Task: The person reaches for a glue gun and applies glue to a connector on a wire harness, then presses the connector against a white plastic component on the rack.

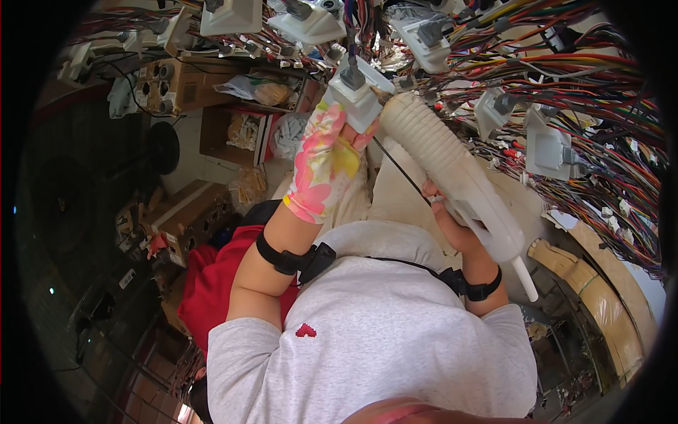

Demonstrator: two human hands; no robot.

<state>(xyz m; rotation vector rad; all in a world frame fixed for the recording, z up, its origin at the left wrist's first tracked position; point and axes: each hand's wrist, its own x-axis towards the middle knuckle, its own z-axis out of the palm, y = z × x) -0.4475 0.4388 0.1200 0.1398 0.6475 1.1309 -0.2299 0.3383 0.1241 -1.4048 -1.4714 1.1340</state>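
My left hand, in a pink and yellow flowered glove, grips a white square plastic housing with a grey connector set in it. In my bare right hand is a large off-white glue gun with a ribbed front part, its fingers wrapped at the handle. The gun's nozzle points at the housing's right side; whether the two touch I cannot tell. A white glue stick sticks out of the gun's rear. A thin black cord runs between my hands.
More white housings with grey connectors hang around on bundles of coloured wires. To the left are a cardboard box, a shelf box of white parts and a black fan. A wrapped brown roll lies at right.
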